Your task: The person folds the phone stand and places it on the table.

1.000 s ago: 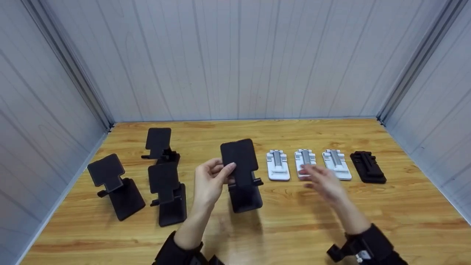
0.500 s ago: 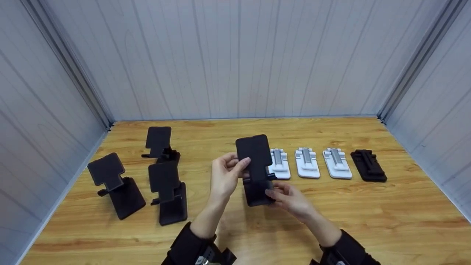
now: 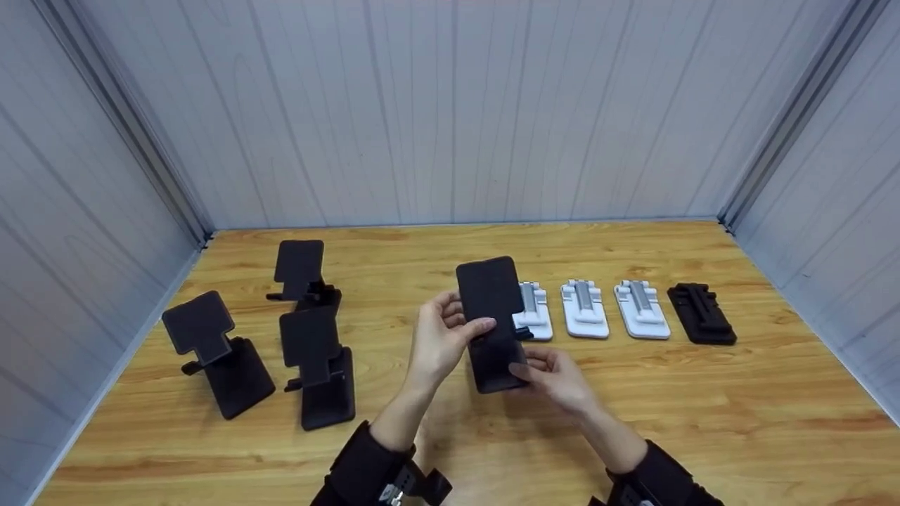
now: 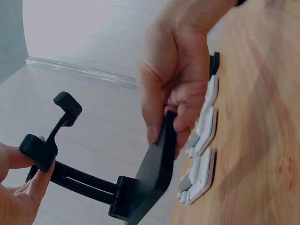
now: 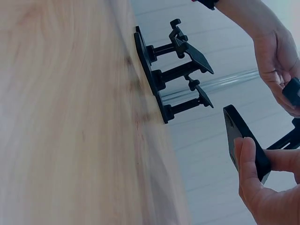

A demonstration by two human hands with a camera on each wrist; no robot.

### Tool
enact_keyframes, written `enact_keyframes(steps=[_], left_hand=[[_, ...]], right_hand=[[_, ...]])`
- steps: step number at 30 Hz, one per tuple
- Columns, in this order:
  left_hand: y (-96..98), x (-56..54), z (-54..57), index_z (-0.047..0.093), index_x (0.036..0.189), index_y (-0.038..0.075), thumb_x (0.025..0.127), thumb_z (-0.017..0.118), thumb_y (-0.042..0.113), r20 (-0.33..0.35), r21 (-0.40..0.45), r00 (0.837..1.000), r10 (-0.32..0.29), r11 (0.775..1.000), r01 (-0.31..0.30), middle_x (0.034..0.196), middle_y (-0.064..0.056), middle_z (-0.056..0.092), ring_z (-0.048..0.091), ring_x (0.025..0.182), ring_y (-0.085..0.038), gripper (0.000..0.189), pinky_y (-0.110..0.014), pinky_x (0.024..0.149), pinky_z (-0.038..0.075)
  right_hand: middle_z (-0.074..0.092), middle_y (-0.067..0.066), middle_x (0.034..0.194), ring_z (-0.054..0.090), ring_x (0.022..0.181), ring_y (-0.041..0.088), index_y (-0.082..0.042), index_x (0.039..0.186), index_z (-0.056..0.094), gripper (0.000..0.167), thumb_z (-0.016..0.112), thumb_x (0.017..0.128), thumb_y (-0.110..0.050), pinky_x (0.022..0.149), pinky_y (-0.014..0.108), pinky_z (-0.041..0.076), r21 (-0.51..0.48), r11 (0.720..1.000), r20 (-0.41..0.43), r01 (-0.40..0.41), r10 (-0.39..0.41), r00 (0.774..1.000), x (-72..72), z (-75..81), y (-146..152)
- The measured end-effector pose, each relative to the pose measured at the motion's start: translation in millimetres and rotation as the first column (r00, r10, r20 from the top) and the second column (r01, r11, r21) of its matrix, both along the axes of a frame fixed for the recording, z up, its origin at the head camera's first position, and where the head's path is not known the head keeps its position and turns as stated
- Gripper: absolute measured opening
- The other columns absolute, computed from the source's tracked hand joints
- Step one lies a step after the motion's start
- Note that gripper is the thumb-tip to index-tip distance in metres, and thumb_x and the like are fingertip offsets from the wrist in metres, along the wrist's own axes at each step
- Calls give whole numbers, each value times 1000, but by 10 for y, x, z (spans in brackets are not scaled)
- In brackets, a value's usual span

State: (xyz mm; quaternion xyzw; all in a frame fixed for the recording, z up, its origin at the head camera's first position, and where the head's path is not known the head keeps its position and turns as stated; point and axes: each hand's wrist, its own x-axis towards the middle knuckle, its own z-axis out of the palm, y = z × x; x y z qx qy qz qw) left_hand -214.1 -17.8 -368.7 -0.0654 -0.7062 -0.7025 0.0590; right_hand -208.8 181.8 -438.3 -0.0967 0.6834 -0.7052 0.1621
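Note:
Raised over the middle of the table is an unfolded black phone stand, held by both hands. My left hand pinches its upper plate at the left edge, thumb in front. The right hand grips the lower right corner of its base, thumb on the upper face. From the left wrist view, the base, the slotted post and the hooked support show from the side, with the right hand on the base's end. In the right wrist view, right fingers lie under the base.
Several unfolded black stands stand at the left of the wooden table. To the right lie folded white stands and one folded black stand in a row. Pale panel walls enclose the back and sides.
My right hand has come in from over the white stands and taken hold of the base's corner. The left hand has shifted right with the stand, and the upper plate now hangs lower over the base.

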Motion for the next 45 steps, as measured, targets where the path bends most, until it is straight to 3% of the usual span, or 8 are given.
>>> enact_keyframes(steps=[6,12,16,21,31,35,40,45], left_hand=[[32,12,-70,66,118,-20,86,82,-15,-46,-47,999,27,998,-29,101,-26,78,70,82,-12,37,-14,72,58],[103,2,-194,68,113,-17,86,84,-12,-172,-148,981,88,982,-114,97,-29,79,78,85,-32,32,-31,76,68],[132,-28,-293,68,106,-14,86,85,-9,-300,-196,944,139,959,-203,91,-27,79,80,81,-37,27,-41,74,69],[149,-77,-352,69,102,-10,84,87,-7,-413,-257,892,186,915,-310,85,-23,78,78,78,-34,26,-37,72,68],[124,-177,-461,64,101,-7,88,85,0,-563,-359,800,209,810,-464,87,-22,76,78,80,-35,26,-42,69,66],[114,-216,-506,62,101,-6,89,84,3,-604,-366,772,199,791,-490,88,-23,77,79,84,-39,27,-46,69,66],[100,-242,-500,62,105,-7,90,85,3,-614,-392,772,165,785,-480,92,-23,77,79,86,-39,29,-46,72,67],[12,-217,-319,65,120,-10,87,88,5,-607,-397,785,124,808,-435,109,-23,77,76,92,-35,43,-44,82,67]], right_hand=[[77,23,119,77,96,14,29,133,52,37,59,103,8,87,32,69,-44,999,45,17,-15,999,9,-7,28],[79,17,114,78,89,11,28,134,52,38,59,104,6,83,28,69,-51,997,77,57,-53,996,13,8,12],[79,13,110,78,86,10,30,138,47,42,57,104,6,80,26,68,-90,994,100,57,-48,994,44,37,-20],[79,10,108,77,86,10,29,139,46,42,57,104,7,78,23,68,-130,990,126,54,-37,991,79,67,-41],[80,13,111,79,82,12,28,140,47,43,57,105,6,76,22,68,-161,985,165,66,-39,985,151,116,-80],[81,13,108,78,76,12,27,138,50,40,57,105,6,75,22,68,-170,983,165,73,-45,985,175,125,-93],[81,10,103,78,77,12,23,132,55,32,57,105,6,75,22,68,-193,978,171,84,-51,984,188,127,-92],[81,13,107,79,82,13,25,134,52,35,56,105,7,76,23,68,-200,976,160,85,-53,986,188,129,-77]])
